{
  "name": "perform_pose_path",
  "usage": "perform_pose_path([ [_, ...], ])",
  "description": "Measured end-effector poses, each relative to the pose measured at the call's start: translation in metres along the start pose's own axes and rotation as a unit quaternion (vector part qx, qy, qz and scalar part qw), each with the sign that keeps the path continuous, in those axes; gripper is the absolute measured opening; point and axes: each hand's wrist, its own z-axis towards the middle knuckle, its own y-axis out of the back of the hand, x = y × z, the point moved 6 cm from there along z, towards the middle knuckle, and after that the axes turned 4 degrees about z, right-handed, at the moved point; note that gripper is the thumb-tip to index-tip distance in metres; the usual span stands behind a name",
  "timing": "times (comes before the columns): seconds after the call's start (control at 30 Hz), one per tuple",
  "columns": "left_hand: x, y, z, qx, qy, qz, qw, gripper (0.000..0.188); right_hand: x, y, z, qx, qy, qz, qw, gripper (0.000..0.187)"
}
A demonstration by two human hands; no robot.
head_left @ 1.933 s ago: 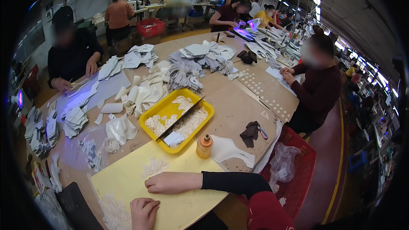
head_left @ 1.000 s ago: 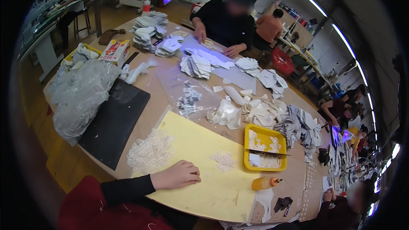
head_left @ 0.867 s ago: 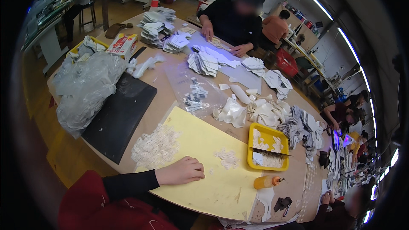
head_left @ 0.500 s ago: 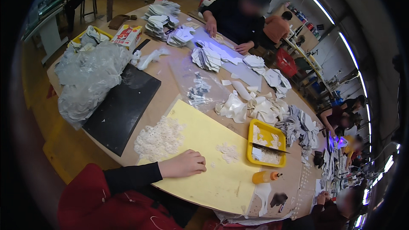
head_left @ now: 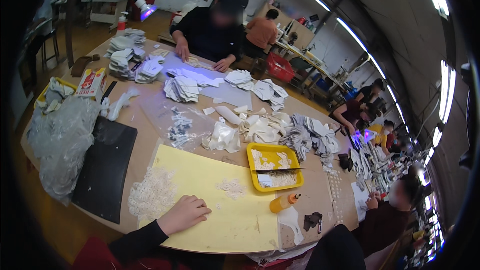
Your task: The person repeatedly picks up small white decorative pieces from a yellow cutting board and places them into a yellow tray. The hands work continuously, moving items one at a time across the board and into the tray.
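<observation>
My left hand [head_left: 185, 214] rests palm down on a large yellow sheet [head_left: 200, 172], its fingers loosely bent and lying on the surface. I see nothing gripped in it, though the undersides of the fingers are hidden. Beside it, on the sheet's left part, lies a heap of small pale ring-like pieces [head_left: 150, 190]. A smaller cluster of pale pieces [head_left: 231, 188] is spread out beyond my fingertips, and a stray piece or two lies between. My right hand is out of view. A dark rounded shape [head_left: 337, 250] rises at the lower edge; I cannot tell whether it is sleeve or trouser.
Right of the sheet are a yellow tray [head_left: 274, 188] of pale pieces with a dark strip across it, and an orange bottle [head_left: 284, 202]. A black mat [head_left: 106, 170] and plastic bags [head_left: 62, 142] lie left. Across the table a person [head_left: 212, 35] handles pieces by stacks [head_left: 181, 89].
The whole view has swung to the right, so the table sits further left. The dark shape has appeared at the lower edge. My left hand stays on the yellow sheet.
</observation>
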Motion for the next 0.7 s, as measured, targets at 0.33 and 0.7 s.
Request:
perform_pose_path([
  [0.33, 0.005, 0.014, -0.012, 0.014, 0.053, 0.033, 0.998, 0.009, -0.051, -0.133, -0.081, 0.115, -0.032, 0.144, 0.982, 0.03],
  [0.7, 0.005, 0.015, -0.001, -0.006, 0.151, 0.048, 0.987, 0.012, -0.148, -0.235, -0.184, 0.198, -0.336, 0.042, 0.92, 0.007],
])
